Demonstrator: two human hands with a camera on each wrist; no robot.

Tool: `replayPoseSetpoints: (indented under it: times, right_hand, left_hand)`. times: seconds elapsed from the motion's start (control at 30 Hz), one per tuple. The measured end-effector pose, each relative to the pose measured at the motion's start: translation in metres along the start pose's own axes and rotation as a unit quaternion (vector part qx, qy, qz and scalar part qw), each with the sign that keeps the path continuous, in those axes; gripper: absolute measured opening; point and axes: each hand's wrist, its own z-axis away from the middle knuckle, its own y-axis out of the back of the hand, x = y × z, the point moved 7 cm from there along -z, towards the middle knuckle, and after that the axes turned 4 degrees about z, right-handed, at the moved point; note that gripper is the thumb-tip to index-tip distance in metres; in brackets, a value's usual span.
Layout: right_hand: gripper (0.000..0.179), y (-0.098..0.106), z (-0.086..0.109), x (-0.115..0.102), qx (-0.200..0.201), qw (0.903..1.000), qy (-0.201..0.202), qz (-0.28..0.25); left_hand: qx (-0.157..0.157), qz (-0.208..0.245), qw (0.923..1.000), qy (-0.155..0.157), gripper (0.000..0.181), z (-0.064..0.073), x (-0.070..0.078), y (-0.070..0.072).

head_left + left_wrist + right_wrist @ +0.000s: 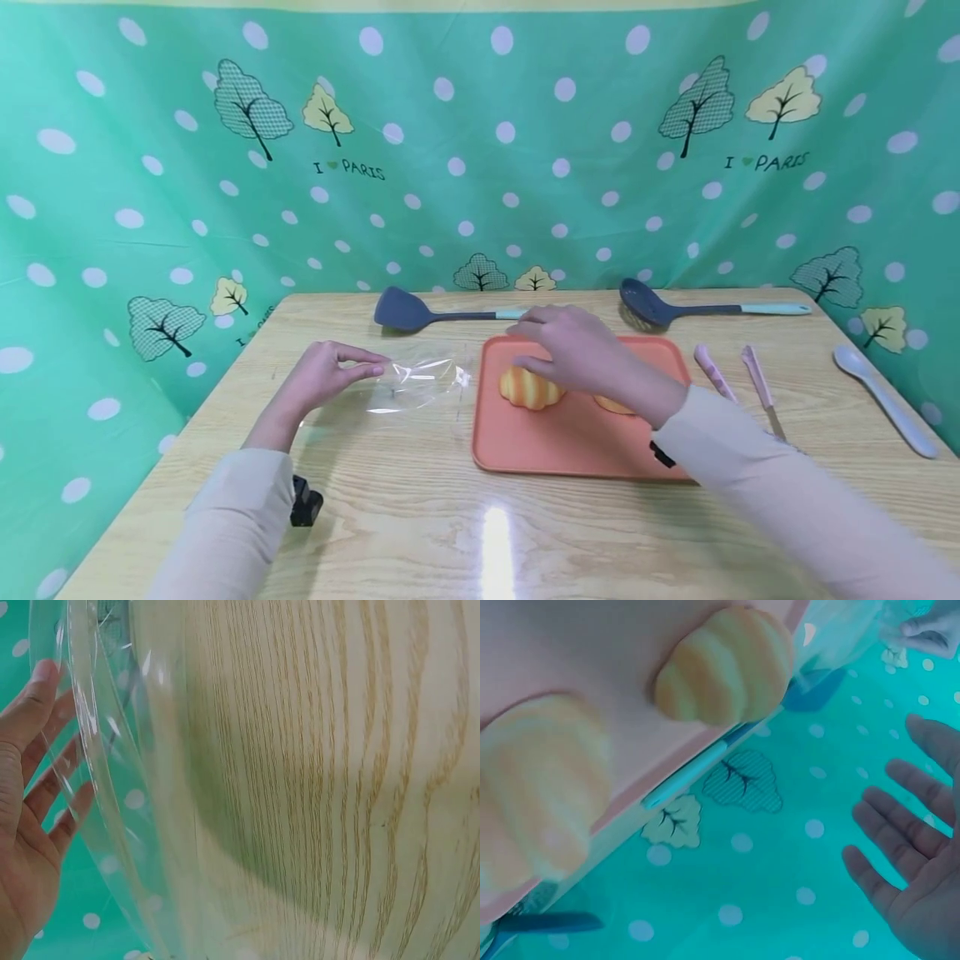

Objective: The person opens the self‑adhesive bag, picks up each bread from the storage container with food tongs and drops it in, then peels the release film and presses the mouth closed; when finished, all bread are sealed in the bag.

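Note:
My left hand [330, 379] pinches the edge of a clear plastic bag [420, 379] between thumb and fingers, just above the table left of the tray. The left wrist view has the bag's film [112, 772] standing beside the fingers. Over the orange-pink tray [525, 454], my right hand [573, 346] hovers with its fingers extended and nothing in them. Below it lies a croissant [528, 388]. A second croissant [613, 405] is mostly hidden under the right forearm. Both croissants, the near one [727, 667] included, are apart from the hand in the right wrist view.
Behind the tray lie a dark spatula [405, 311] and a slotted ladle [648, 304]. Two pink-handled utensils [759, 379] and a pale spoon [885, 404] are to its right. A green dotted curtain [480, 150] hangs along the back and sides.

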Motion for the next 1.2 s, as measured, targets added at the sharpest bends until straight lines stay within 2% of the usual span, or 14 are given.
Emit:
replayPoseSetpoints:
  times: [0.23,0.37,0.53,0.73,0.97,1.2]
  right_hand:
    - [0.041,0.019,0.026,0.013,0.06,0.9981,0.0,0.013]
    - [0.043,0.027,0.038,0.022,0.07,0.9973,-0.012,0.02]
    - [0.043,0.034,0.057,0.041,0.059,0.9964,-0.059,0.009]
    - [0.042,0.041,0.084,0.069,0.059,0.991,-0.12,-0.012]
    - [0.039,0.041,0.123,0.098,0.094,0.9797,-0.177,-0.014]
    - [0.039,0.031,0.16,0.12,0.107,0.9649,-0.239,-0.018]
  left_hand:
    - [-0.001,-0.006,0.9999,-0.015,0.018,-0.001,0.0,-0.003]
    - [0.0,-0.008,0.9999,-0.008,0.019,0.002,-0.002,-0.002]
    - [0.006,-0.008,0.9999,-0.008,0.019,0.0,0.0,-0.002]
    - [0.008,-0.006,0.9999,-0.011,0.018,-0.002,0.005,-0.002]
    - [0.006,-0.006,0.9998,-0.016,0.017,-0.002,0.005,-0.001]
    - [0.01,0.001,0.9999,-0.008,0.019,-0.001,0.004,-0.001]
